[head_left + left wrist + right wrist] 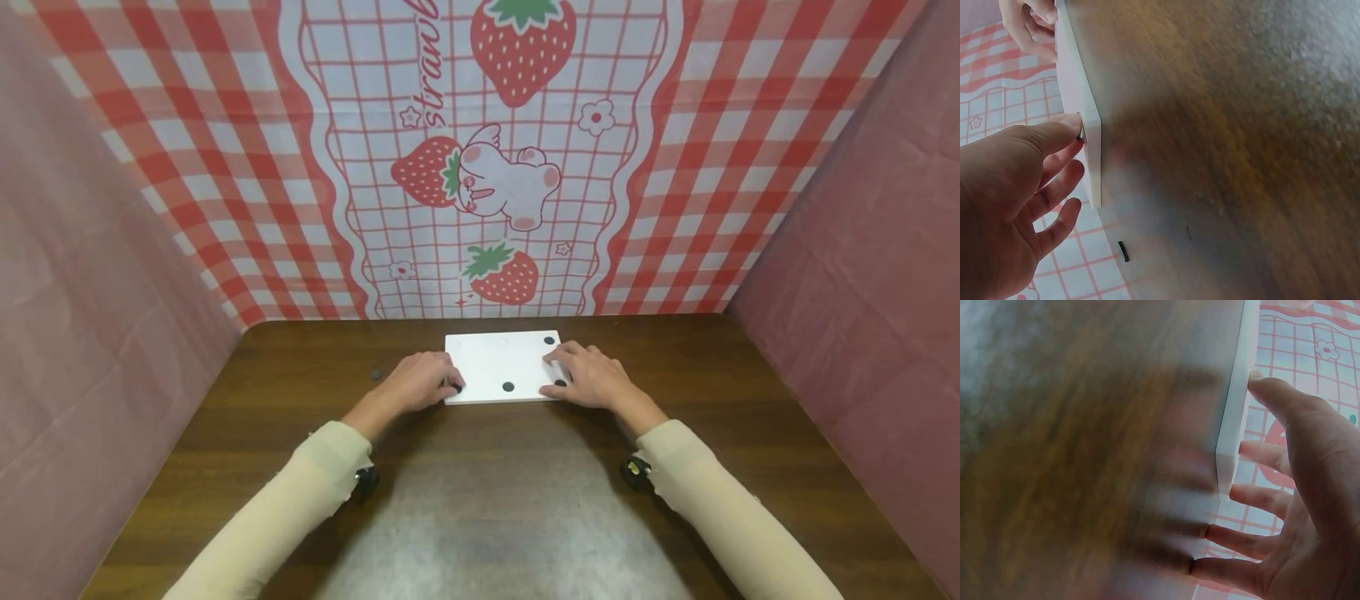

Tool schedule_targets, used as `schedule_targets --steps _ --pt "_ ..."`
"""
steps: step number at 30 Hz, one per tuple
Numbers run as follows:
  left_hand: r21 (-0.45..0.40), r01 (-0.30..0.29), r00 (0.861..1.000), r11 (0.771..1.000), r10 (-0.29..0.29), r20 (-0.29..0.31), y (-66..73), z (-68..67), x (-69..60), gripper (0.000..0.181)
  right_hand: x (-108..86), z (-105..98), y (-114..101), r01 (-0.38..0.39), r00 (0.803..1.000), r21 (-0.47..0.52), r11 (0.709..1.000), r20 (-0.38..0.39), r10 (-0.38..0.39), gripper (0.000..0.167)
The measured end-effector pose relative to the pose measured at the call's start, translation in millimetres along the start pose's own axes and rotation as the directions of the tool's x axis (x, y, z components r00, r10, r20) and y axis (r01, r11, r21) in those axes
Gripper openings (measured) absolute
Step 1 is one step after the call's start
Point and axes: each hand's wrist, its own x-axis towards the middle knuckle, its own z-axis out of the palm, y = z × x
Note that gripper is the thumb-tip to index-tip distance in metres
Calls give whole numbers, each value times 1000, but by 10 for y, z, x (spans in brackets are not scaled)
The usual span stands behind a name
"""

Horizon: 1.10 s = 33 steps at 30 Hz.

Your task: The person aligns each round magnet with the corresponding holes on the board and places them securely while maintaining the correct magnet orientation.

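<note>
A flat white board [487, 362] lies on the wooden table. Thumb and index finger of my left hand [420, 381] pinch a small black disc [1079, 135] at the board's near left corner. My right hand [596, 379] rests at the right end with fingers spread, the thumb on the near edge and other fingers at the side and on the table. On the board are a black disc [508, 387] at the near middle, another disc [550, 340] at the far right corner, and a third, partly covered disc [560, 383] beside the right thumb. Faint round marks show along its far edge.
One loose black disc [377, 375] lies on the table left of the left hand. Behind the table hangs a red-and-white strawberry cloth [480, 275]. Pink cloth walls [847, 208] stand on both sides.
</note>
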Motion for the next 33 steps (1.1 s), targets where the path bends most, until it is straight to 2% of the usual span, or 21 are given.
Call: schedule_targets --steps 12,25,33 --pt "25 -14 1000 1000 14 -12 8 -5 -8 14 0 -7 -4 2 1000 0 1000 2 -2 71" --pt "19 10 1000 1000 -10 -10 8 35 1 15 -16 0 2 -12 1000 2 1000 11 12 70" --pt "50 -19 998 999 22 -65 22 1 -5 11 -17 -11 -7 -6 1000 5 1000 10 6 70"
